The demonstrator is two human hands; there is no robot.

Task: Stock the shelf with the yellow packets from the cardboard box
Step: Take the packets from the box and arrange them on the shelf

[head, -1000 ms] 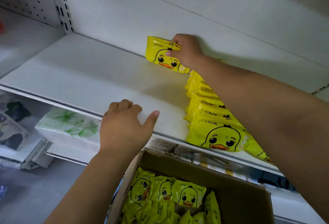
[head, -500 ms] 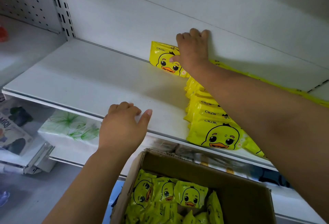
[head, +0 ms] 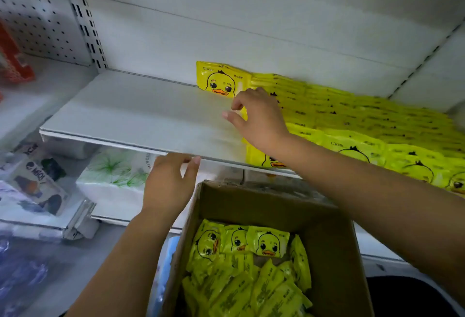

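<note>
A yellow duck packet [head: 219,80] stands upright against the back wall of the white shelf [head: 141,115]. Rows of yellow packets [head: 364,125] fill the shelf's right part. My right hand [head: 256,118] hovers over the shelf just in front of the upright packet, fingers loosely apart, holding nothing. My left hand [head: 171,180] rests at the shelf's front edge, fingers curled and thumb out, empty. Below it the open cardboard box [head: 334,236] holds several more yellow packets [head: 251,271].
A perforated upright [head: 83,14] bounds the shelf on the left. The lower shelf holds white tissue packs with green print [head: 113,173] and other packaged goods [head: 37,180]. A red item [head: 12,60] sits at far left.
My right hand has let go of the upright packet at the back wall and drawn back toward me. The left hand slid to the shelf's front edge. The view shifted right.
</note>
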